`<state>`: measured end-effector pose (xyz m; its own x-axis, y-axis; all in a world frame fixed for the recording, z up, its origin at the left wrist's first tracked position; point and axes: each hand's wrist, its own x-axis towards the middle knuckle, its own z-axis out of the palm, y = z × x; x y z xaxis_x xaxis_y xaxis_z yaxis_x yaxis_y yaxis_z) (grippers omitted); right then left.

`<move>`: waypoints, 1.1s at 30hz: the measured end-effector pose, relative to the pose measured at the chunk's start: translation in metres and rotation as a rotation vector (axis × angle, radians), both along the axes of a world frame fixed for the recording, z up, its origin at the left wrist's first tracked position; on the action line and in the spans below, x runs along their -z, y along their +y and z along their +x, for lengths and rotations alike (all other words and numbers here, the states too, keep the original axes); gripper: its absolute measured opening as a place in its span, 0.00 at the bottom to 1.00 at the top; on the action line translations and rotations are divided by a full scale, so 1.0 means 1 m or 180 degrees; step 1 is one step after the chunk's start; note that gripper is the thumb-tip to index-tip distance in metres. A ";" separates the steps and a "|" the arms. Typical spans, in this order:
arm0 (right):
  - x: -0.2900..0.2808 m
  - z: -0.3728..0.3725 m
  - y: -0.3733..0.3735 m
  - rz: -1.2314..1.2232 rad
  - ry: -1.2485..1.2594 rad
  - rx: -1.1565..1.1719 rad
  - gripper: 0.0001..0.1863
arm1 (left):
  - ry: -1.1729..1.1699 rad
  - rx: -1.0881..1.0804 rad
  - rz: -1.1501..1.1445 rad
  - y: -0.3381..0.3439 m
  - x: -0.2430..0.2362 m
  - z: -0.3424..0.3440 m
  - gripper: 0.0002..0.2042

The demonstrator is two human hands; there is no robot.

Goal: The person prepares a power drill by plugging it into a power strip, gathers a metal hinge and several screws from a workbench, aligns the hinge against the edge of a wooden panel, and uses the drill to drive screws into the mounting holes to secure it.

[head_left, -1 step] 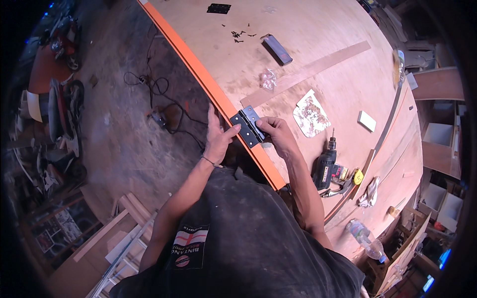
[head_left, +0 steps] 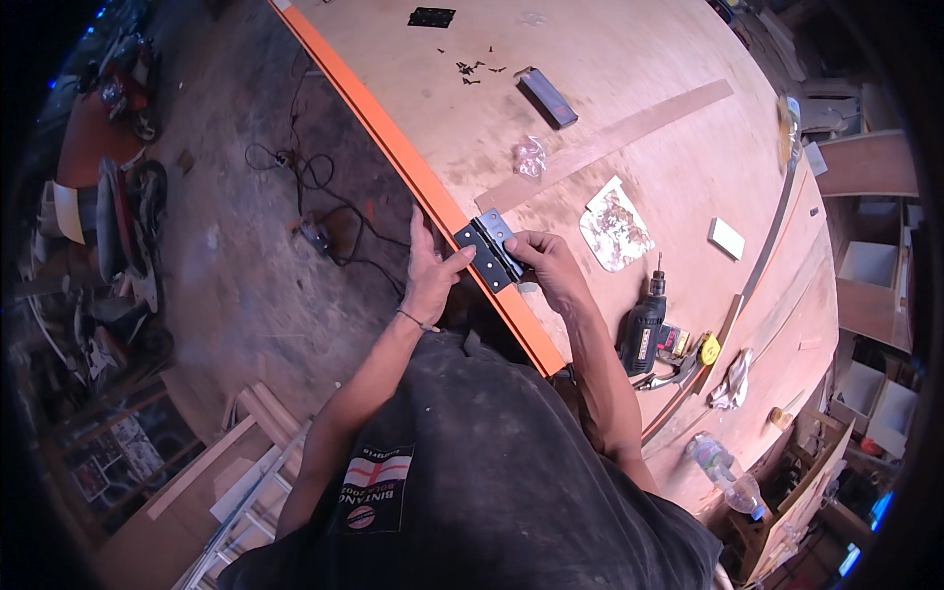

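Observation:
A black metal hinge (head_left: 489,258) lies partly unfolded near the close end of a long orange bar (head_left: 393,152) with a groove along it. One leaf rests on the bar's face; the other stands out over the tabletop. My left hand (head_left: 430,275) has its thumb on the leaf on the bar, with the fingers along the bar's outer side. The free leaf is pinched between thumb and fingers of my right hand (head_left: 544,264). A black power drill (head_left: 644,329), bit upward, lies to the right of my right forearm.
On the wooden table (head_left: 610,59) are a second hinge (head_left: 432,17), loose screws (head_left: 468,69), a dark box (head_left: 547,97), a thin wood strip (head_left: 629,133), a yellow tape measure (head_left: 707,350) and a plastic bottle (head_left: 726,474). Black cables (head_left: 339,202) trail on the floor at left.

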<state>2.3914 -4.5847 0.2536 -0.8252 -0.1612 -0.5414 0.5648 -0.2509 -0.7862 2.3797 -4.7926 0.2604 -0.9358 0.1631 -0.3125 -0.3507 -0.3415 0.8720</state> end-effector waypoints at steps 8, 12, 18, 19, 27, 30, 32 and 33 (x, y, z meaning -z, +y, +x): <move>0.000 0.005 -0.003 -0.0135 0.0052 0.0106 0.13 | -0.0277 0.0004 -0.0021 0.002 -0.006 -0.002 0.49; -0.002 0.007 -0.003 -0.0205 0.0006 0.0161 0.13 | -0.0289 0.0068 -0.0235 0.002 -0.002 -0.002 0.46; 0.001 0.008 -0.001 -0.0224 0.0042 0.0169 0.14 | -0.0230 0.0085 -0.0301 0.002 -0.002 -0.002 0.44; 0.002 0.008 -0.001 -0.0232 0.0039 0.0164 0.14 | -0.0253 0.0064 -0.0271 0.003 -0.004 -0.002 0.44; 0.001 0.005 0.000 -0.0167 0.0151 0.0071 0.13 | -0.0298 0.0123 -0.0377 0.001 -0.002 -0.004 0.43; -0.006 0.005 -0.002 -0.0193 0.0168 0.0086 0.12 | -0.0248 0.0027 -0.0359 0.005 -0.005 -0.003 0.43; -0.005 0.005 -0.002 -0.0202 0.0167 0.0099 0.12 | -0.0233 -0.0014 -0.0339 0.005 -0.005 -0.003 0.44; -0.004 0.005 -0.002 -0.0213 0.0164 0.0113 0.12 | -0.0252 0.0059 -0.0348 0.003 -0.004 -0.003 0.42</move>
